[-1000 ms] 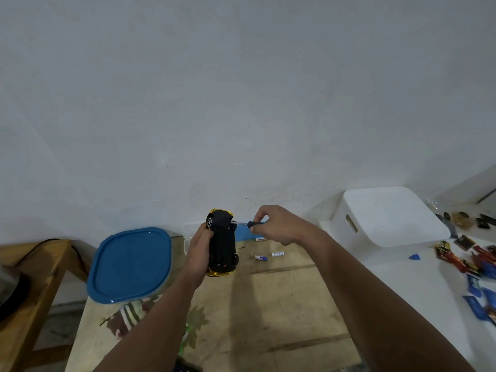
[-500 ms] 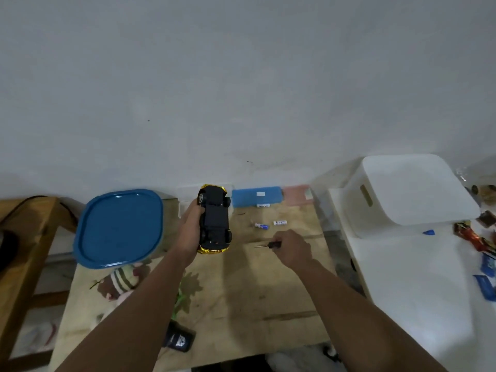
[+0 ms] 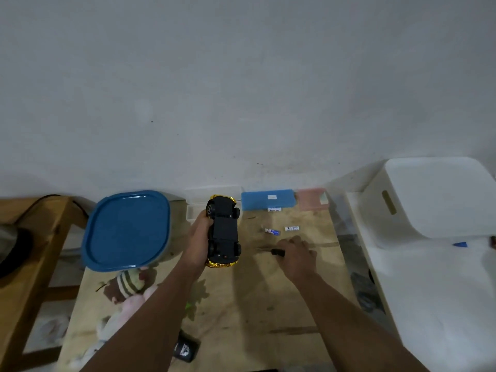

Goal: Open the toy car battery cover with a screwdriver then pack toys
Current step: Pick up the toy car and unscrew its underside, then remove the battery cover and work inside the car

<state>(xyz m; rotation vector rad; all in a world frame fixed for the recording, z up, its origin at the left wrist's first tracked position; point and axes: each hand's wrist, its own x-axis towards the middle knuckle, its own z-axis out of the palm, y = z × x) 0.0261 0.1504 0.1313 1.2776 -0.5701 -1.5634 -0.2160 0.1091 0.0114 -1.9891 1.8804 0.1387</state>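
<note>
My left hand [image 3: 197, 238] grips a yellow toy car [image 3: 223, 232] turned over, its black underside and wheels facing me, held above the plywood table [image 3: 241, 304]. To its right, my right hand [image 3: 295, 257] is low at the table surface, fingers curled round the dark handle of a small screwdriver [image 3: 272, 251] whose thin shaft points left. Two small batteries [image 3: 281, 230] lie on the wood just beyond that hand.
A container with a blue lid [image 3: 127, 228] stands at the left, soft toys [image 3: 128, 285] below it. A blue case [image 3: 268, 199], a pink case [image 3: 311, 197] and a clear box [image 3: 196, 201] line the wall. A white bin [image 3: 434, 200] sits on the white table at right.
My right hand has moved the screwdriver away from the car and down to the table. The view has tipped downward; the car stays held in my left hand.
</note>
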